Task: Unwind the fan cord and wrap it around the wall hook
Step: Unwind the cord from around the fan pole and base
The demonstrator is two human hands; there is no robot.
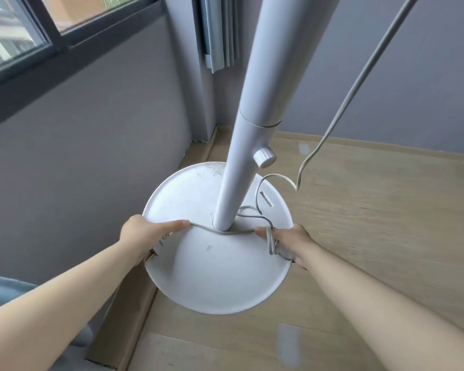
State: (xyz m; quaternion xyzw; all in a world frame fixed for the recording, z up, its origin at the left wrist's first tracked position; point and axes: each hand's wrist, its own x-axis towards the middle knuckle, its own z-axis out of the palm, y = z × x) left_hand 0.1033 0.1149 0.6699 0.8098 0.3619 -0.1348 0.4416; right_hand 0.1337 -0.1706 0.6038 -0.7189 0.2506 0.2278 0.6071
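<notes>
A white standing fan rises from a round white base (212, 279) on the floor, its pole (241, 162) running up out of the frame. The pale grey cord (223, 232) is stretched in front of the pole's foot between my two hands. My left hand (145, 234) pinches one end of that stretch. My right hand (287, 243) grips several bunched loops of cord over the base's right side. More cord curls behind the pole, then climbs to the upper right (359, 84) out of view. No wall hook is visible.
The fan stands in a corner between grey walls, below a dark-framed window (38, 44). A folded curtain (220, 33) hangs in the corner. A height knob (264, 157) sticks out of the pole. Wood floor stretches to the right. A blue-grey cushion edge (3, 290) lies at the lower left.
</notes>
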